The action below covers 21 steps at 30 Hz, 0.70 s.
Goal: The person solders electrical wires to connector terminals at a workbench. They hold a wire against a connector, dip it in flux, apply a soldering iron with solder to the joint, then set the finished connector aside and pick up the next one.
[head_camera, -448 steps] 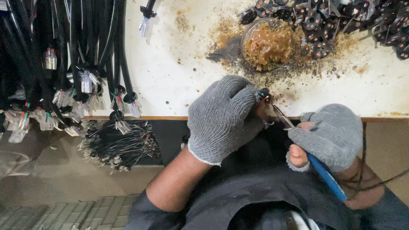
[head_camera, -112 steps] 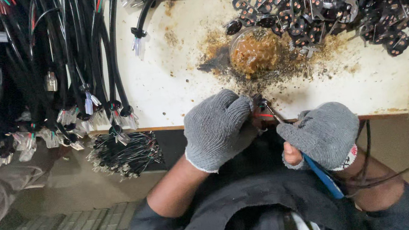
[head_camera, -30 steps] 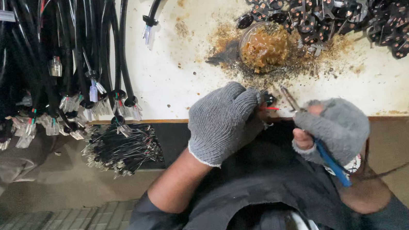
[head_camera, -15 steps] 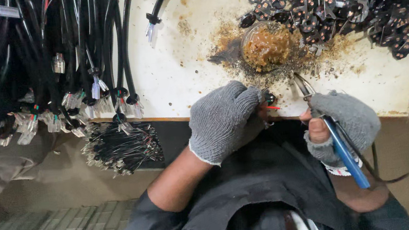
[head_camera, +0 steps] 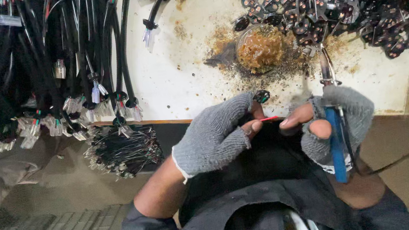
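left hand [head_camera: 215,137]: grey knit glove, white cuff edge at 7 o'clock, fingertips cut open | right hand [head_camera: 338,122]: matching grey fingerless knit glove, pale band at its cuff | both forearms bare | sleeves: dark grey-blue, pushed up, toward 6 o'clock | torso: dark garment

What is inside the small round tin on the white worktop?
The round tin holds a lumpy brown, crusted paste filling it nearly to the rim; brown residue stains the white worktop around it. The paste covers the tin's bottom, so that cannot be seen.
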{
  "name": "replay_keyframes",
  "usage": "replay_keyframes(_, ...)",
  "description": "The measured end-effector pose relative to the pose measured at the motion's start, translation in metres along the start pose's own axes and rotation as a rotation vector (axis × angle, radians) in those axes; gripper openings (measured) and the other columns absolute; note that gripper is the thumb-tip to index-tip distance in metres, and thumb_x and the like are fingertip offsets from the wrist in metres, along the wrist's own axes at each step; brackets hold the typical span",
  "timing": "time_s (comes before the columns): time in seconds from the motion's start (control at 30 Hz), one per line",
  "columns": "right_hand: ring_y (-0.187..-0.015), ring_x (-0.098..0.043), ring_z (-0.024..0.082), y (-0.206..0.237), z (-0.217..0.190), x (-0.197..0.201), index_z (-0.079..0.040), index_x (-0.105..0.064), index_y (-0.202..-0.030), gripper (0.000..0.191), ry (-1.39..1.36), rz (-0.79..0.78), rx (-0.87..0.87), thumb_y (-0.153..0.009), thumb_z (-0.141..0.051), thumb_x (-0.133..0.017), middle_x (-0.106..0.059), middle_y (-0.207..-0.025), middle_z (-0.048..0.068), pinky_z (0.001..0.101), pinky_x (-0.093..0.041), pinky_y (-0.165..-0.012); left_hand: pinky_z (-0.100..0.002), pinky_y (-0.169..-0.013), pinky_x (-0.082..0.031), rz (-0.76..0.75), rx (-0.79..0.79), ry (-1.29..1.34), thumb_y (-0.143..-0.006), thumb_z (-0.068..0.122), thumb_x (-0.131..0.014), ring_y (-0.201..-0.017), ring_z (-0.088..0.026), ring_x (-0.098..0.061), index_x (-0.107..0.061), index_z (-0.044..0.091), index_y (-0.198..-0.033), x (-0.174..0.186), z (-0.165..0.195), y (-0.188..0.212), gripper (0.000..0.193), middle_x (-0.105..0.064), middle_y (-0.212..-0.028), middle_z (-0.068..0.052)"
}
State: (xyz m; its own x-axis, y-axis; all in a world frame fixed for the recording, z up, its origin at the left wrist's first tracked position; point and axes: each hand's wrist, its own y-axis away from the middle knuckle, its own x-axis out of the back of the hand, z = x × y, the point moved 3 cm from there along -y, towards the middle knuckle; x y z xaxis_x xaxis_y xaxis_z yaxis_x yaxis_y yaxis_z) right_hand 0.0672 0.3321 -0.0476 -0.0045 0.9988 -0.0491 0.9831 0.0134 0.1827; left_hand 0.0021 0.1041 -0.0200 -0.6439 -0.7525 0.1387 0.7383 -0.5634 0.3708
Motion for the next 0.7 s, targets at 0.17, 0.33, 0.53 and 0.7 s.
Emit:
replay_keyframes(0.17, -0.090, -0.073, 0.024, -0.013, 0.016, -0.011, -0.004, -0.063, -0.110, 0.028, 0.138, -0.080, 0.039, -0.091, -0.012, -0.082, -0.074, -0.097, 0.020, 0.0353, -0.061, -0.079, -0.035, -0.068, -0.054, 0.061, 0.072, 0.083, -0.101, 0.022, -0.062, -0.068, -0.027, -0.072, -0.062, 0.009, -0.108, -0.011, -0.007, 0.000, 0.015, -0.066, -0.080, -0.010)
replay_keyframes(0.33, -0.088, -0.073, 0.017, -0.021, 0.006, -0.020, -0.005, -0.046, -0.105, 0.043, 0.190, -0.083, 0.208, -0.085, -0.010, -0.083, -0.074, -0.094, 0.011, 0.0312, -0.059, -0.080, -0.037, -0.070, -0.054, 0.134, -0.083, -0.066, -0.099, 0.019, -0.065, -0.079, -0.030, -0.070, -0.064, 0.010, -0.106, -0.014, -0.006, -0.001, 0.011, -0.066, -0.088, -0.011)
replay_keyframes(0.53, -0.088, -0.075, 0.019, -0.004, 0.016, -0.016, -0.006, -0.042, -0.116, 0.046, 0.202, 0.016, 0.181, -0.092, -0.005, -0.082, -0.074, -0.094, 0.014, 0.0327, -0.062, -0.083, -0.040, -0.075, -0.054, 0.135, -0.155, -0.096, -0.094, 0.015, -0.064, -0.084, -0.033, -0.068, -0.062, 0.010, -0.104, -0.015, -0.012, 0.002, 0.011, -0.062, -0.090, -0.012)
replay_keyframes(0.7, -0.082, -0.074, 0.020, -0.001, 0.031, -0.019, -0.009, -0.041, -0.115, 0.048, 0.240, 0.044, 0.156, -0.091, -0.001, -0.081, -0.073, -0.093, 0.015, 0.0317, -0.062, -0.075, -0.040, -0.076, -0.054, 0.129, -0.185, -0.143, -0.091, 0.016, -0.066, -0.087, -0.034, -0.068, -0.063, 0.011, -0.102, -0.014, -0.011, 0.002, 0.012, -0.062, -0.092, -0.011)
